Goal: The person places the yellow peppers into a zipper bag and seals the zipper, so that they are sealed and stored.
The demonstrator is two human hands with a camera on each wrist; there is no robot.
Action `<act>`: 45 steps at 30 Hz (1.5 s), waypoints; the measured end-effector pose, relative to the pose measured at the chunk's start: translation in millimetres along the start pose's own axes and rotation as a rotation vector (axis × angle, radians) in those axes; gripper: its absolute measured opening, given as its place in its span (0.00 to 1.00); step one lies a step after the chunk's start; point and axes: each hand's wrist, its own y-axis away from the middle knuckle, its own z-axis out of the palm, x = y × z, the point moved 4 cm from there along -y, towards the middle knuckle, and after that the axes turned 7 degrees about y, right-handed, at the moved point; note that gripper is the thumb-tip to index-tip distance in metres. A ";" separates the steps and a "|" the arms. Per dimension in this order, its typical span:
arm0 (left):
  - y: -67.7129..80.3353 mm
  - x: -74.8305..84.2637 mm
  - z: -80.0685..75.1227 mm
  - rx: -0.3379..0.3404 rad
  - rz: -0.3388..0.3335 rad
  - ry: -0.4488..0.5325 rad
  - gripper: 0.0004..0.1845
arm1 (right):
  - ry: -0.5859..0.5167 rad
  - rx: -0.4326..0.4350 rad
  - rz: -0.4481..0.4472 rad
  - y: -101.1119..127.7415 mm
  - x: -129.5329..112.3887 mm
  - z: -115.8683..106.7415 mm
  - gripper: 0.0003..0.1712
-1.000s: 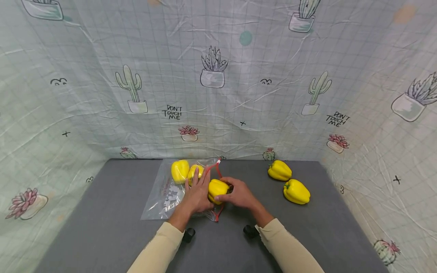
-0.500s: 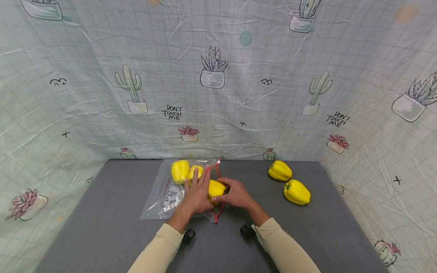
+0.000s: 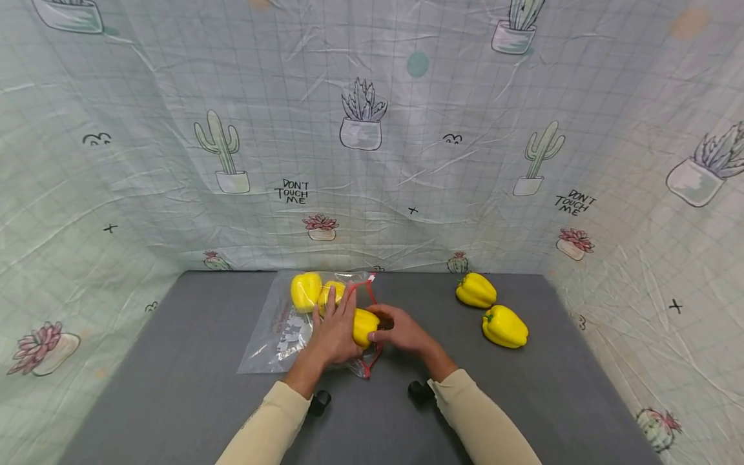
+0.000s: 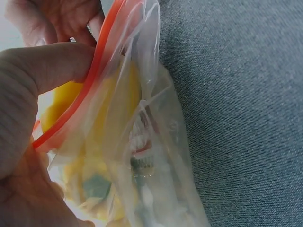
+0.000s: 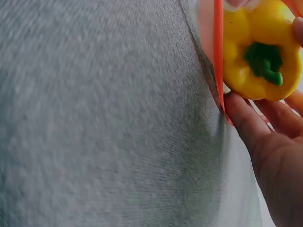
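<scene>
A clear plastic zip bag with a red zip edge lies on the table, two yellow bell peppers inside. Another yellow bell pepper sits in the bag's mouth, its green stem facing outward in the right wrist view. My left hand lies over the mouth with fingers spread. In the left wrist view its thumb reaches past the red zip edge, pinching the bag's upper layer. From the right, my right hand holds the stem end of that pepper between thumb and fingers.
Two more yellow bell peppers lie on the right side of the grey table. A printed cactus curtain encloses the back and both sides. Small black wrist devices sit under the wrists.
The pepper in the right hand has moved left, deeper into the bag's mouth. The right hand shifted left with it; the left hand stayed almost in place.
</scene>
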 end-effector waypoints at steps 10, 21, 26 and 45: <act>2.1 2.5 -4.0 0.020 -0.005 -0.012 0.68 | 0.028 0.035 0.021 -10.7 -3.6 7.6 0.30; 2.3 2.5 -4.0 0.014 -0.015 0.012 0.69 | -0.089 0.032 0.098 -11.8 -4.2 13.0 0.28; 1.9 2.2 -4.4 0.015 -0.018 0.010 0.68 | -0.111 0.095 0.150 -13.8 -2.9 15.9 0.26; 2.9 3.1 -5.5 0.007 -0.009 0.040 0.68 | -0.184 0.323 0.224 -17.0 -4.5 24.0 0.17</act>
